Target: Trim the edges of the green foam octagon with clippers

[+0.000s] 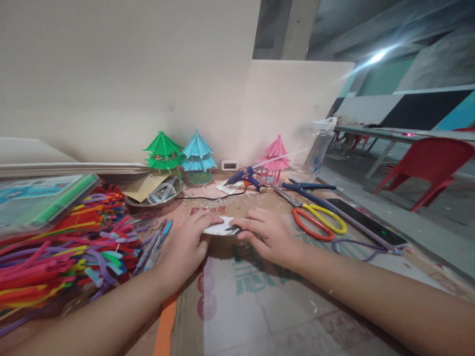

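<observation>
Between my two hands is a small white piece of paper or card (219,228) with dark marks at its right end. My left hand (189,237) pinches its left edge, thumb below and fingers on top. On the opposite side, my right hand (267,236) grips the marked end, its fingertips curled round it. The piece is held just above the printed cardboard (256,306). Some pens (158,242) lie beside my left wrist. Scissors (319,220) with red and yellow handles rest beyond my right hand.
Pipe cleaners (74,252) and a plastic case (44,202) fill the left. Green (161,148), blue (197,155) and pink (278,153) model pavilions stand at the back, near a glue gun (245,177). A phone (367,222), pliers (309,186) and a bottle (317,148) are right.
</observation>
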A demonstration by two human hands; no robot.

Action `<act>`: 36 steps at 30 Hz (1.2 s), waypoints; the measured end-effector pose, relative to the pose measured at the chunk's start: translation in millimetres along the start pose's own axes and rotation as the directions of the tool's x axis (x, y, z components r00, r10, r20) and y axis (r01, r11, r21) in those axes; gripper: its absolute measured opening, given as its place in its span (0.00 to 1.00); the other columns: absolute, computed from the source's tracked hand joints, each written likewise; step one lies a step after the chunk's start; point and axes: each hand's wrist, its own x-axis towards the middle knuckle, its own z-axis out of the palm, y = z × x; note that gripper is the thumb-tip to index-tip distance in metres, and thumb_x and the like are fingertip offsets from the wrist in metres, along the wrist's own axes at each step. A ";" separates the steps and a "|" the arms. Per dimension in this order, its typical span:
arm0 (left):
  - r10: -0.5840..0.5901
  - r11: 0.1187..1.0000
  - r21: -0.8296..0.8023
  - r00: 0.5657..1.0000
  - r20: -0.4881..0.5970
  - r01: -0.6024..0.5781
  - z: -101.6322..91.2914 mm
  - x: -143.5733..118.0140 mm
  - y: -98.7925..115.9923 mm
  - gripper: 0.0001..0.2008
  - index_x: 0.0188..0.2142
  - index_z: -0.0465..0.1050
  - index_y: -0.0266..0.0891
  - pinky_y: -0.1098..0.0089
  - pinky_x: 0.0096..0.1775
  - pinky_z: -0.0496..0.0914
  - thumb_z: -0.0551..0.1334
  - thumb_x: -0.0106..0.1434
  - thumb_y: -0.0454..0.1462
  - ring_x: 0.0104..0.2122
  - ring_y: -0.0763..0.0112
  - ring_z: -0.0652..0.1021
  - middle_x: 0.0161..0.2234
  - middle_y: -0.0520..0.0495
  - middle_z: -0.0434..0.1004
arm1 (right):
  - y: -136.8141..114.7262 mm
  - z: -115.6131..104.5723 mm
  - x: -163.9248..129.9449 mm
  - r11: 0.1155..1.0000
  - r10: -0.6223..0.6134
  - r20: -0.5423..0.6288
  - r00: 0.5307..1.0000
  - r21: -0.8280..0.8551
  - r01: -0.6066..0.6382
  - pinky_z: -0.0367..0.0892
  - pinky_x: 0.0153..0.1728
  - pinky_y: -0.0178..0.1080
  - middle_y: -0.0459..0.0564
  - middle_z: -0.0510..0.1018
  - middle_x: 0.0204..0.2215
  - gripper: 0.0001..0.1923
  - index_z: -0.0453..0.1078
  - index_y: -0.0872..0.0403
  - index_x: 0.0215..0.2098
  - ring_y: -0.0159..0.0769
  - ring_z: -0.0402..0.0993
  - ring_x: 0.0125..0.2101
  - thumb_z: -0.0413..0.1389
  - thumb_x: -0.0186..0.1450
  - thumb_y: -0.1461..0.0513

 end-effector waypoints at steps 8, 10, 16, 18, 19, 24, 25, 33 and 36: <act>0.001 0.999 -0.034 1.000 0.003 -0.001 1.8 -0.9 -0.8 0.22 0.45 0.70 0.44 0.63 0.48 0.66 0.51 0.57 0.24 0.46 0.67 0.72 0.44 0.49 0.74 | 2.2 1.9 -0.7 0.999 -0.020 -0.025 0.999 0.027 0.020 0.59 0.26 0.35 0.49 0.71 0.25 0.17 0.72 0.57 0.42 0.34 0.65 0.27 0.44 0.70 0.57; 0.005 0.999 -0.048 1.000 -0.003 -0.005 1.9 -0.6 -0.3 0.21 0.45 0.70 0.43 0.63 0.48 0.66 0.51 0.57 0.24 0.46 0.67 0.72 0.44 0.49 0.74 | 2.2 1.8 -0.6 0.999 -0.026 -0.036 0.999 0.029 0.027 0.59 0.27 0.35 0.49 0.71 0.25 0.17 0.73 0.57 0.42 0.33 0.65 0.27 0.45 0.70 0.57; -0.001 0.998 -0.064 1.000 0.014 0.002 0.9 0.6 1.3 0.21 0.45 0.71 0.43 0.63 0.48 0.67 0.51 0.58 0.24 0.45 0.67 0.73 0.43 0.49 0.76 | 1.7 1.3 0.6 0.999 -0.031 -0.043 0.999 0.028 0.033 0.58 0.26 0.35 0.49 0.71 0.24 0.17 0.73 0.58 0.41 0.33 0.64 0.26 0.45 0.70 0.58; -0.010 0.998 -0.062 1.000 0.010 0.010 0.8 0.6 1.7 0.20 0.45 0.71 0.44 0.63 0.48 0.67 0.52 0.58 0.25 0.45 0.67 0.73 0.43 0.49 0.76 | 1.7 1.3 0.5 0.999 -0.026 -0.040 0.999 0.027 0.027 0.58 0.26 0.35 0.49 0.71 0.24 0.17 0.73 0.57 0.41 0.33 0.64 0.26 0.45 0.70 0.57; -0.012 0.998 -0.066 1.000 0.007 0.013 0.9 0.5 1.7 0.20 0.45 0.71 0.43 0.63 0.48 0.67 0.52 0.59 0.25 0.45 0.67 0.73 0.43 0.49 0.76 | 1.7 1.2 0.3 0.999 -0.020 -0.037 0.999 0.029 0.021 0.58 0.26 0.35 0.49 0.71 0.24 0.18 0.73 0.57 0.41 0.33 0.64 0.26 0.44 0.70 0.57; 0.000 0.996 -0.087 1.000 -0.005 0.000 1.1 0.8 1.2 0.18 0.45 0.72 0.44 0.63 0.48 0.67 0.52 0.61 0.26 0.46 0.67 0.73 0.44 0.48 0.75 | 1.3 -0.1 0.0 0.999 0.018 -0.024 1.000 0.031 -0.017 0.60 0.27 0.35 0.49 0.71 0.25 0.19 0.72 0.57 0.42 0.34 0.65 0.27 0.43 0.70 0.56; -0.001 0.997 -0.082 1.000 -0.004 0.001 1.0 0.9 1.2 0.18 0.45 0.72 0.44 0.63 0.49 0.67 0.52 0.61 0.27 0.46 0.67 0.73 0.44 0.48 0.75 | 1.0 -0.3 0.1 0.999 0.021 -0.025 0.999 0.026 -0.021 0.60 0.27 0.35 0.50 0.71 0.25 0.19 0.72 0.57 0.43 0.34 0.65 0.27 0.43 0.70 0.56; 0.008 0.996 -0.094 1.000 -0.005 -0.009 0.5 0.8 6.1 0.21 0.45 0.71 0.42 0.64 0.48 0.68 0.50 0.58 0.23 0.45 0.68 0.73 0.43 0.47 0.74 | -1.5 -0.8 0.3 1.000 -0.018 -0.031 0.999 0.003 0.019 0.58 0.26 0.36 0.49 0.70 0.24 0.17 0.72 0.58 0.42 0.34 0.64 0.26 0.44 0.70 0.58; -0.002 0.995 -0.095 1.000 -0.007 0.001 0.3 0.6 8.6 0.21 0.45 0.71 0.42 0.63 0.47 0.68 0.50 0.58 0.23 0.45 0.67 0.73 0.42 0.47 0.74 | -0.6 -0.2 -0.4 1.000 -0.018 -0.036 0.999 0.010 0.018 0.58 0.26 0.35 0.49 0.70 0.24 0.17 0.72 0.57 0.42 0.34 0.64 0.26 0.44 0.70 0.58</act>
